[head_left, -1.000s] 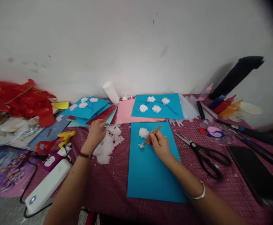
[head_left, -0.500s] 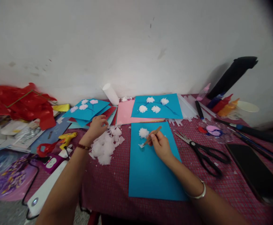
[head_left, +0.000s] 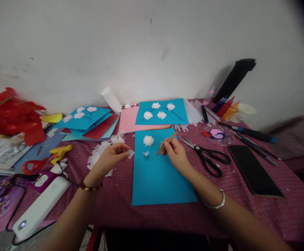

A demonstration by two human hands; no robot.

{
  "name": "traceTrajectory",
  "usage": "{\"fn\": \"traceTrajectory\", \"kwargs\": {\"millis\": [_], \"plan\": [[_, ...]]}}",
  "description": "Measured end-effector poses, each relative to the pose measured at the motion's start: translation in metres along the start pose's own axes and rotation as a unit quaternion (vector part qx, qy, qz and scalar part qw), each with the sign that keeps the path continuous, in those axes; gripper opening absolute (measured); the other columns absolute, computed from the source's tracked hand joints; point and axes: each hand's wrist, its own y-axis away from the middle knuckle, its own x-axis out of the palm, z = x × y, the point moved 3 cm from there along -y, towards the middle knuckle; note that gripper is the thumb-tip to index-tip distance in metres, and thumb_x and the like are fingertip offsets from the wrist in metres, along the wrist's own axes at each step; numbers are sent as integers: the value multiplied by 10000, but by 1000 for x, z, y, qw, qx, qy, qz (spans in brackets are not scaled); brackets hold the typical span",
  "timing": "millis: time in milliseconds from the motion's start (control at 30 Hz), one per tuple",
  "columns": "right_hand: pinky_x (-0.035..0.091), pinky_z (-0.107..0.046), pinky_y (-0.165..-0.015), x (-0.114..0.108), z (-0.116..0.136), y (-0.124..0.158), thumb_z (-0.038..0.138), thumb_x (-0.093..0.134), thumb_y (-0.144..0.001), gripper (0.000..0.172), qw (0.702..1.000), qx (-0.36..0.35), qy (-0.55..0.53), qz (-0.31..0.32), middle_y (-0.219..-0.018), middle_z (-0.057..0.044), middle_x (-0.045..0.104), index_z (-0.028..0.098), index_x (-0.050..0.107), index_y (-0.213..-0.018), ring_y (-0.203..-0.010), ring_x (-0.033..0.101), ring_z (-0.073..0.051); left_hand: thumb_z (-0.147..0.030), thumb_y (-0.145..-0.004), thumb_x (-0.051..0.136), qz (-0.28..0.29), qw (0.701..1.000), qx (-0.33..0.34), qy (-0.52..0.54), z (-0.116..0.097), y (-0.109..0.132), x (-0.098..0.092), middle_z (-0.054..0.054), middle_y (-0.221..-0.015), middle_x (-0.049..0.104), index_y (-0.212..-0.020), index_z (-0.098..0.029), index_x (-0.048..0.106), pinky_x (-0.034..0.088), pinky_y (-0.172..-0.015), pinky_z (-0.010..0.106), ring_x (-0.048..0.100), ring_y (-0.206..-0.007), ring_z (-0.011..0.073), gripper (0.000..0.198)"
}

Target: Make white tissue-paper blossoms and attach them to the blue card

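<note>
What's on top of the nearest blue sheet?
A fluffy white flower, a small white scrap and a white sliver; the right hand, gripping a wooden stick, hides whatever lies beneath.
</note>
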Motion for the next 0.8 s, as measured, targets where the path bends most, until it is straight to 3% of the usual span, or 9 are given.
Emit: {"fn": "traceTrajectory", "kwargs": {"millis": [133,267,367,467,633,800], "plan": [[496,-257,-540,-10,-4,8,384,481,-912,193,1000,0,-6,-24,-709,7,612,200,539,-900,-566,597,-131,-270,-739,624,19,999,27,-43,1,2,36,-10,-729,590,-906,-174,546,434,-587,239,568,-659,134,209],[516,-264,-559,-11,-2,15,355,487,-916,162,999,-14,-20,-41,-706,7,620,203,544,-915,-592,623,-141,-195,-755,582,-37,987,40,-154,4,6,71,-20,-719,569,-861,-192,510,430,-599,242,569,-659,135,128],[528,-270,-563,-11,2,18,344,499,-913,148,997,-16,-34,-62,-716,2,633,203,543,-922,-601,644,-149,-179,-768,564,-72,975,28,-210,7,4,85,-4,-745,604,-848,-190,528,434,-622,252,589,-679,147,89],[525,-268,-567,-12,4,19,334,497,-914,139,997,-23,-30,-64,-713,-1,634,202,543,-915,-610,646,-151,-187,-795,542,-55,967,40,-245,4,-5,89,21,-794,660,-876,-185,598,444,-650,259,619,-731,165,98],[510,-260,-570,-15,3,17,328,480,-920,143,997,-38,16,-61,-694,-1,636,202,547,-911,-602,638,-148,-153,-787,547,35,938,82,-334,-18,-38,83,26,-739,664,-738,-170,673,436,-631,258,607,-701,167,136],[510,-264,-599,-19,4,16,319,465,-929,138,995,-56,42,-70,-734,-10,648,207,546,-937,-637,646,-151,-144,-771,625,127,901,237,-341,-38,-72,81,42,-814,623,-716,-171,710,436,-768,285,575,-819,171,105]]}}
